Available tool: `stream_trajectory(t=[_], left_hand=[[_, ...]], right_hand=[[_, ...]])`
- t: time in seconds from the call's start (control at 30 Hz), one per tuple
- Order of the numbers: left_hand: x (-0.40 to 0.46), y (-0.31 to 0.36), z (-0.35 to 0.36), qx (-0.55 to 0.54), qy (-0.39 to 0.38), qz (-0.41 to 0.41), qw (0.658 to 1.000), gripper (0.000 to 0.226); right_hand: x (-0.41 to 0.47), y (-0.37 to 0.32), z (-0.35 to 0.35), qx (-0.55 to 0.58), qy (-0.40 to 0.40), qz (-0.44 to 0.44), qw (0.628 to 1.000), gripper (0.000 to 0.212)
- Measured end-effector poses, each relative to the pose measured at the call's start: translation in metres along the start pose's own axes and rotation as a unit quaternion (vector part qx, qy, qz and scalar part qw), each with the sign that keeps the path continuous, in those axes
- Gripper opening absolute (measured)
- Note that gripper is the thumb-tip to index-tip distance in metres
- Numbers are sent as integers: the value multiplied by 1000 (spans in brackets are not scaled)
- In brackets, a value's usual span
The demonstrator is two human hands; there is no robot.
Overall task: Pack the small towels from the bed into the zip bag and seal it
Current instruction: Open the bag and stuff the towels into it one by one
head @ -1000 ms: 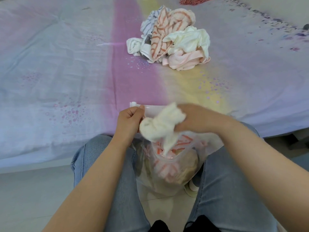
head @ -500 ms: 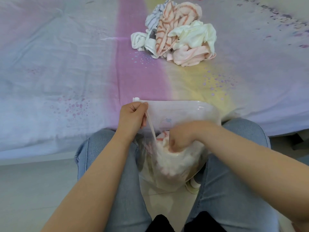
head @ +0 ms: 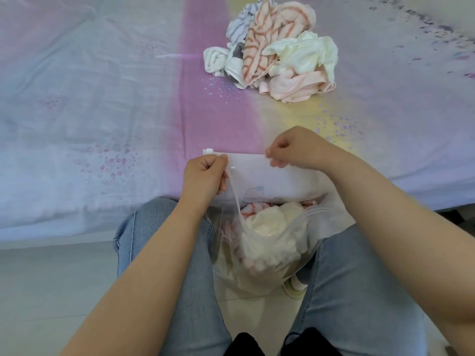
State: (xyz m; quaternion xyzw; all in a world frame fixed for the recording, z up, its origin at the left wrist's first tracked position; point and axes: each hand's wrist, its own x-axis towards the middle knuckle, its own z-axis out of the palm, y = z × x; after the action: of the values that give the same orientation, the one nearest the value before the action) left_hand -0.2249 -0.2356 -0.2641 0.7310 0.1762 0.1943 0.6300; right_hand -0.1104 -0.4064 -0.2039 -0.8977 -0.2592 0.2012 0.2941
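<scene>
Our left hand [head: 205, 176] and right hand [head: 290, 147] pinch the clear plastic zip bag [head: 270, 242] on our lap. We hold it wide; the soft small towels [head: 277, 47] wait on the bed at 12 o'clock.

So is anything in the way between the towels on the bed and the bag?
Nothing visible. Bare bedsheet lies between the towel pile and the zip bag, whose mouth is held open by the left hand and right hand.
</scene>
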Motion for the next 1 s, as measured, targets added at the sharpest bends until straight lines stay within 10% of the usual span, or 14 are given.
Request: stream_trajectory(t=[0.2, 0.4, 0.57, 0.7, 0.9, 1.0], left_hand=[[2, -2, 1, -8, 5, -18, 1000, 46], [7, -1, 0, 1, 6, -14, 1000, 47], [13, -1, -1, -1, -1, -16, 1000, 48], [14, -3, -2, -1, -6, -16, 1000, 48], [14, -3, -2, 0, -7, -17, 1000, 47], [13, -2, -2, 2, -4, -21, 1000, 44]], right_hand=[[63, 26, -16, 110, 232, 22, 966, 21], [109, 26, -60, 23, 355, 4, 934, 77], [146, 27, -89, 196, 330, 79, 920, 91], [140, 34, -87, 58, 271, 99, 956, 41], [79, 17, -49, 15, 335, -88, 938, 25], [26, 2, -21, 82, 244, -174, 951, 27]])
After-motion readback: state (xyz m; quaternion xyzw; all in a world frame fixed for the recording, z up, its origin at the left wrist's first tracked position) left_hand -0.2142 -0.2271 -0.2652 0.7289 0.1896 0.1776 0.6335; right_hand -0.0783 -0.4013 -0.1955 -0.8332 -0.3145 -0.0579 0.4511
